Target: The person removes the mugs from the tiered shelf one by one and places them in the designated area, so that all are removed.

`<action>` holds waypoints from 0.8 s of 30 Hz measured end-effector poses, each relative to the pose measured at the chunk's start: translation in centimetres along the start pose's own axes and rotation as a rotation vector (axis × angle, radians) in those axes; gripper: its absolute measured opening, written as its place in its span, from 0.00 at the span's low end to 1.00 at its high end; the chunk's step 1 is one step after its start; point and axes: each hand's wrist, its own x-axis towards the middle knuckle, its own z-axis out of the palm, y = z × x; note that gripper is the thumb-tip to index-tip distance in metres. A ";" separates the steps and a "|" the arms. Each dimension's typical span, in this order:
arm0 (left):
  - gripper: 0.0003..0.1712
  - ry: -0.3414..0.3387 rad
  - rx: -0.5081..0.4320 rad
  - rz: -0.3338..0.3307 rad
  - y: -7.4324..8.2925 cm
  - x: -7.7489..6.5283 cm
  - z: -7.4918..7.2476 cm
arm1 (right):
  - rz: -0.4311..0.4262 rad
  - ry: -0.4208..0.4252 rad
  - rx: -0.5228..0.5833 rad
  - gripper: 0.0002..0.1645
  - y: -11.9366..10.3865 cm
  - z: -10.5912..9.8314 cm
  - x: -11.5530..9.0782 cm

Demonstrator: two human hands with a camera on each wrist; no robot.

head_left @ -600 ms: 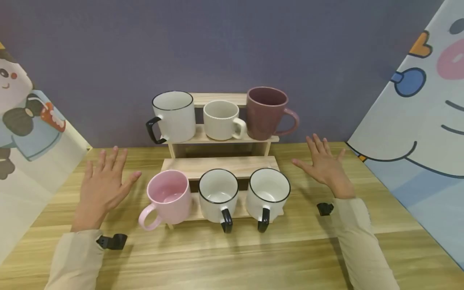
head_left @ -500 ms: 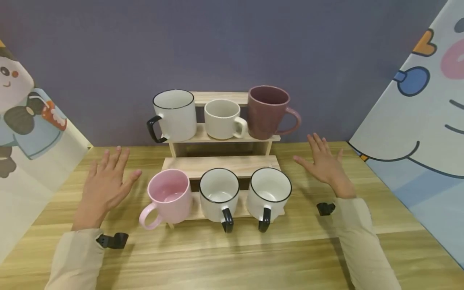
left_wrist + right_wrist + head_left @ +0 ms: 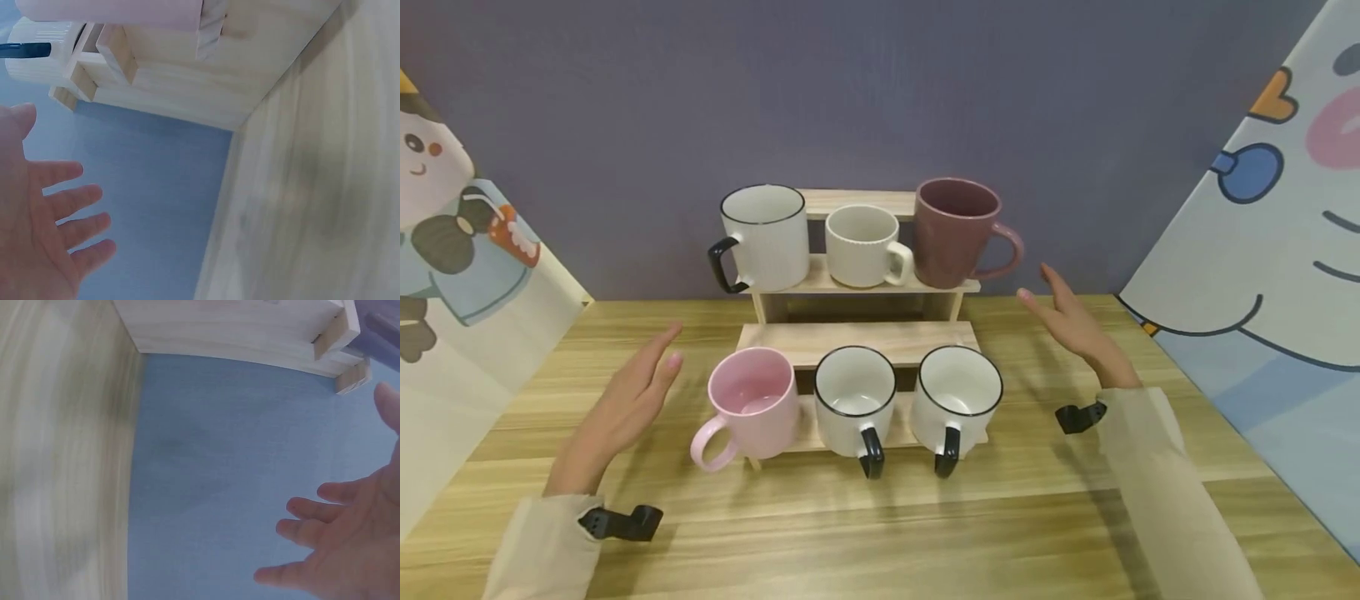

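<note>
My left hand (image 3: pixel 621 408) is held edge-on left of the pink mug (image 3: pixel 752 408), fingers extended and holding nothing. On the other side my right hand (image 3: pixel 1075 327) is turned the same way, its fingers straight, below and right of the maroon mug (image 3: pixel 951 233). A tiered wooden rack (image 3: pixel 857 343) stands between them. Its upper shelf bears a white mug (image 3: pixel 767 242) with a black handle, a small cream mug (image 3: pixel 859 247) and the maroon one. Along the lowest shelf, beside the pink mug, sit two black-rimmed white mugs, a middle mug (image 3: pixel 850 408) and a right mug (image 3: pixel 955 404).
The rack stands on a wood-grain table (image 3: pixel 820 542). A grey-blue wall (image 3: pixel 865 92) rises behind it, with cartoon-printed panels at the left (image 3: pixel 445 225) and right (image 3: pixel 1285 242). A black wrist device (image 3: pixel 625 523) sticks out from the left sleeve, another device (image 3: pixel 1078 417) from the right.
Both hands have turned from palms facing down to edge-on, palms facing inward. The mugs and rack have stayed in place.
</note>
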 end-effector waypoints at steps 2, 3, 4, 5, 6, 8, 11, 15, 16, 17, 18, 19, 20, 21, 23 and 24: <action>0.30 -0.006 -0.030 -0.020 0.1 -0.3 0.1 | 0.017 -0.021 0.058 0.48 -0.2 -0.2 0.3; 0.29 -0.007 -0.040 -0.034 0.2 -0.5 0.2 | 0.021 -0.027 0.089 0.47 -0.4 -0.3 0.5; 0.29 -0.006 -0.051 -0.047 0.2 -0.6 0.2 | 0.017 -0.030 0.126 0.47 -0.5 -0.5 0.6; 0.29 -0.005 -0.062 -0.062 0.2 -0.8 0.3 | 0.016 -0.030 0.157 0.46 -0.6 -0.6 0.6; 0.28 0.001 -0.067 -0.073 0.2 -1.0 0.4 | 0.015 -0.029 0.185 0.46 -0.8 -0.8 0.6; 0.27 0.018 -0.100 -0.084 0.2 -1.3 0.7 | 0.015 -0.028 0.231 0.45 -1.2 -1.3 0.6; 0.26 0.054 -0.216 -0.064 0.0 -1.8 1.5 | 0.038 -0.035 0.264 0.46 -2.0 -1.9 0.4; 0.24 0.049 -0.529 -0.024 -0.3 -2.6 2.7 | 0.018 -0.057 0.301 0.47 -3.4 -2.7 0.2; 0.23 0.032 -0.617 -0.019 -0.3 -2.8 2.9 | 0.005 -0.063 0.317 0.47 -3.7 -2.8 0.2; 0.21 0.013 -0.710 -0.016 -0.4 -3.0 3.2 | -0.010 -0.070 0.338 0.46 -4.1 -3.0 0.2; 0.20 -0.006 -0.809 -0.015 -0.5 -3.3 3.4 | -0.024 -0.074 0.363 0.46 -4.4 -3.1 0.3; 0.18 -0.028 -0.896 -0.018 -0.5 -3.5 3.7 | -0.036 -0.078 0.384 0.45 -4.8 -3.2 0.3; 0.17 -0.052 -0.970 -0.027 -0.6 -3.7 3.9 | -0.047 -0.083 0.410 0.45 -5.1 -3.3 0.4; 0.17 -0.073 -1.018 -0.037 -0.6 -4.0 4.1 | -0.054 -0.084 0.427 0.45 -5.4 -3.4 0.5; 0.19 -0.103 -1.063 -0.073 -0.6 -4.5 4.7 | -0.074 -0.092 0.472 0.45 -6.1 -3.5 0.7; 0.20 -0.116 -1.076 -0.096 -0.6 -4.8 5.0 | -0.079 -0.093 0.485 0.44 -6.3 -3.6 0.8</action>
